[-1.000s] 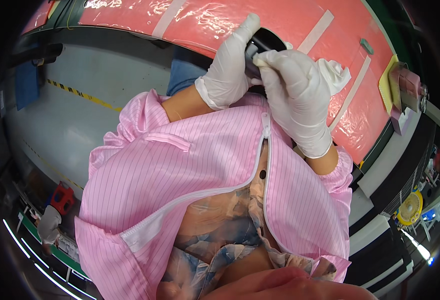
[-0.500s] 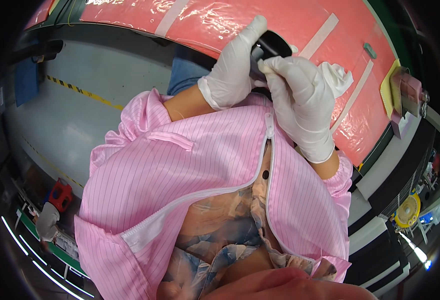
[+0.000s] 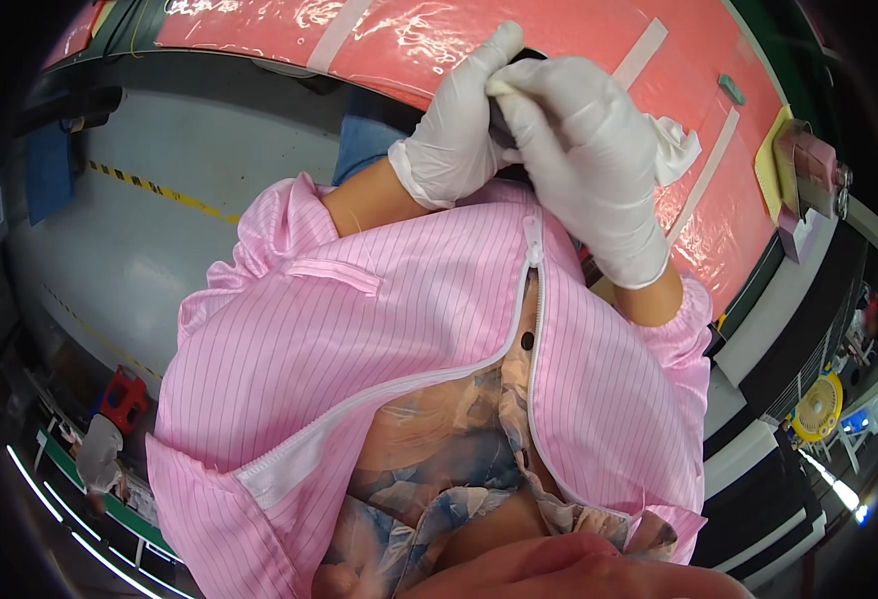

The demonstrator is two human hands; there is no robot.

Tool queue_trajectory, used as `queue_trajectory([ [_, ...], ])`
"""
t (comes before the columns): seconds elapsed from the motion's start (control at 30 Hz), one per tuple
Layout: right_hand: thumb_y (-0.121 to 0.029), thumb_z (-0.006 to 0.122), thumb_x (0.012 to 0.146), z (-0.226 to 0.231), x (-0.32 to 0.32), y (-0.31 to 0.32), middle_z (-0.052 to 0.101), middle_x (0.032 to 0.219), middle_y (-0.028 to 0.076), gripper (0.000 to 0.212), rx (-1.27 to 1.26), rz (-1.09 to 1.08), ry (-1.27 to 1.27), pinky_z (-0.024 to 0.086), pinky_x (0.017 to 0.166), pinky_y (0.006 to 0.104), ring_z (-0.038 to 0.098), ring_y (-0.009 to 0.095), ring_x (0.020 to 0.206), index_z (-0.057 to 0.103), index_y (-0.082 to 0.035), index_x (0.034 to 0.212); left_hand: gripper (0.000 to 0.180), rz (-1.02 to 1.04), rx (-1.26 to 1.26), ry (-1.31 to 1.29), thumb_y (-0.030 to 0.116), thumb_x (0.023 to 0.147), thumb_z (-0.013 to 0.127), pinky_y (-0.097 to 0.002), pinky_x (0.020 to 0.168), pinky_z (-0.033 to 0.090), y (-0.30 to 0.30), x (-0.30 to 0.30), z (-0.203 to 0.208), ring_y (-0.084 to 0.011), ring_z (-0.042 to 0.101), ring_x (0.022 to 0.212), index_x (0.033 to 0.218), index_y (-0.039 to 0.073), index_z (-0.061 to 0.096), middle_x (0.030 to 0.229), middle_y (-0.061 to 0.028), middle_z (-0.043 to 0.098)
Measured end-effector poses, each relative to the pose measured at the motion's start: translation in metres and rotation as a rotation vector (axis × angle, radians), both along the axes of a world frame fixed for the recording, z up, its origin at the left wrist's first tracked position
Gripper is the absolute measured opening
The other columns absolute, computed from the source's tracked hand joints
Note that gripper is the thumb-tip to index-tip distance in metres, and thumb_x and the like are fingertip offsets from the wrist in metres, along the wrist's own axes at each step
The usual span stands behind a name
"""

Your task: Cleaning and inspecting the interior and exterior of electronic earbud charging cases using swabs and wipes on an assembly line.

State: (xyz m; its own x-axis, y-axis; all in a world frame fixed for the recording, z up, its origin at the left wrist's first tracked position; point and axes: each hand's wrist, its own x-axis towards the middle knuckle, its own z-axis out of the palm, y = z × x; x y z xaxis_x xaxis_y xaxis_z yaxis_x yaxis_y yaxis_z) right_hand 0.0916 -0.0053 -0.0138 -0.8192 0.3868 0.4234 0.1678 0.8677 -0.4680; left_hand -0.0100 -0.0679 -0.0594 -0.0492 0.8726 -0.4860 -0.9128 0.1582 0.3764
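Note:
A glossy black piece with a rounded end (image 3: 500,127) sits between my two hands, mostly covered by them; its exact kind does not show. My left hand (image 3: 452,132), in a white glove, is closed around its left side with the thumb pointing up. Over the front of the piece, my gloved right hand (image 3: 594,150) has thumb and forefinger pinched together. Whatever is in that pinch is too small or hidden to make out. Just right of my right hand, a crumpled white cloth or glove (image 3: 672,152) lies on the table.
The table has a shiny pink covering (image 3: 569,35) with pale tape strips (image 3: 703,175). On it lies a small grey-green block (image 3: 731,89). A yellow pad (image 3: 770,165) and a clear container with a pinkish filling (image 3: 816,170) stand at the right edge. A yellow fan (image 3: 816,407) is farther right.
My right hand has moved up and left across the black piece, covering most of it. My left hand keeps its grip and has shifted slightly left and up.

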Motion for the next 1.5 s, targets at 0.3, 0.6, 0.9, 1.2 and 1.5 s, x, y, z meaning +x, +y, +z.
queue_trajectory([
  [0.3, 0.001, 0.061, 0.086, -0.020, 0.093, 0.098, 0.065, 0.098, 0.006, 0.021, -0.517, -0.520, 0.462, 0.047, 0.080, 0.0223, 0.060, 0.011, 0.090, 0.062, 0.002, 0.106, 0.057, -0.079, 0.149, -0.013, 0.050, 0.097, 0.037, -0.0302, 0.046, 0.047, 0.001, -0.010, -0.011, -0.0235, 0.062, 0.065, 0.098, -0.002, 0.061, 0.084, -0.0170, 0.065],
  [0.6, -0.009, 0.063, 0.086, -0.038, 0.078, 0.024, 0.062, 0.107, 0.016, 0.019, 0.108, -0.492, -0.194, 0.047, 0.081, 0.0313, 0.058, 0.027, 0.101, 0.064, -0.003, 0.104, 0.068, -0.236, 0.518, 0.026, 0.056, 0.091, 0.042, -0.0291, 0.059, 0.046, -0.096, -0.103, -0.052, -0.0228, 0.059, 0.067, 0.119, -0.006, 0.052, 0.094, -0.0146, 0.061],
  [0.9, 0.000, 0.064, 0.084, -0.038, 0.085, 0.015, 0.057, 0.081, 0.007, 0.028, 0.208, -0.407, -0.191, 0.045, 0.064, 0.0301, 0.054, 0.018, 0.075, 0.068, -0.007, 0.111, 0.045, 1.179, -0.128, 0.316, 0.048, 0.089, 0.038, -0.0338, 0.054, 0.047, -0.188, -0.409, -0.157, -0.0283, 0.062, 0.079, 0.091, 0.006, 0.054, 0.081, -0.0111, 0.059],
  [1.2, -0.001, 0.060, 0.088, -0.040, 0.084, 0.006, 0.060, 0.089, 0.005, 0.022, -0.245, -0.585, 0.037, 0.042, 0.071, 0.0253, 0.053, 0.013, 0.081, 0.065, 0.002, 0.110, 0.069, 0.673, 0.189, -0.123, 0.056, 0.090, 0.046, -0.0316, 0.061, 0.047, -0.145, -0.225, -0.076, -0.0265, 0.058, 0.076, 0.119, -0.006, 0.048, 0.093, -0.0154, 0.058],
  [1.5, 0.005, 0.061, 0.082, 0.005, -0.010, -0.015, 0.063, 0.090, 0.007, 0.018, -0.286, -0.097, 0.249, 0.049, 0.075, 0.0292, 0.061, 0.018, 0.082, 0.068, -0.002, 0.097, 0.066, 0.244, 0.230, 0.041, 0.052, 0.092, 0.045, -0.0376, 0.070, 0.056, -0.075, -0.088, 0.014, -0.0314, 0.067, 0.086, 0.118, -0.008, 0.054, 0.097, -0.0219, 0.065],
])
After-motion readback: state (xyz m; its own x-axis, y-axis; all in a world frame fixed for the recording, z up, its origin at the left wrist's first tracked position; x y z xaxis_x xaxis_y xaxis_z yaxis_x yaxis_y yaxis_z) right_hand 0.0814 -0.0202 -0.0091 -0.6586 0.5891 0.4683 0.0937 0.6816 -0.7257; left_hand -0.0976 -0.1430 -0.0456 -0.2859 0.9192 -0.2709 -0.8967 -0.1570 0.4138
